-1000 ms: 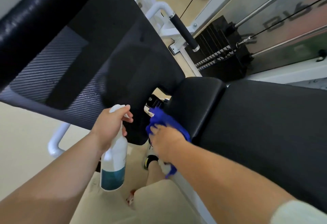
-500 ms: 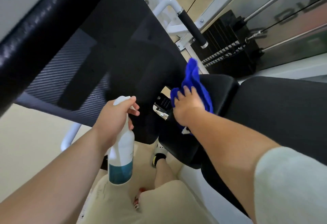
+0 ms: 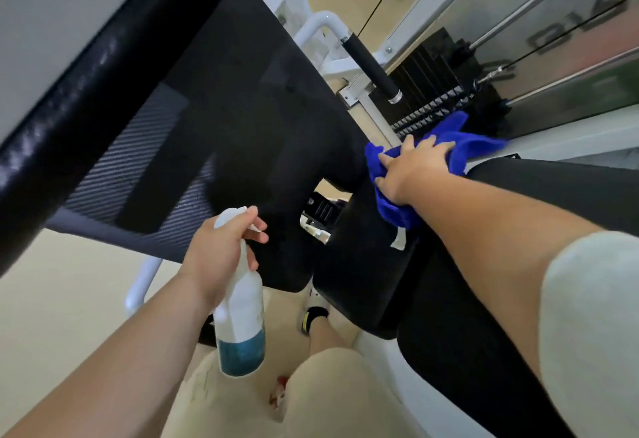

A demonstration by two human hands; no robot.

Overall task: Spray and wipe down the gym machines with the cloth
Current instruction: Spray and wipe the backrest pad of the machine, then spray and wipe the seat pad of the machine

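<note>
Maybe drops the cloth (image 3: 479,147) off the pad (image 3: 363,264) edge, pressing only with spread right hand (image 3: 411,169), gripping spray bottle (image 3: 240,316) with left hand (image 3: 218,254).

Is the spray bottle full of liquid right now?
No, the blue liquid fills only the bottom part of the spray bottle that the left hand grips.

spray bottle (image 3: 242,313) trigger: hidden | cloth (image 3: 479,147): part-covered | roller pad (image 3: 86,91): blurred

Wiping the seat pad (image 3: 363,282)
At two o'clock, right hand (image 3: 411,171) presses blue cloth (image 3: 479,147); at seven, left hand (image 3: 221,251) grips spray bottle (image 3: 240,316).
</note>
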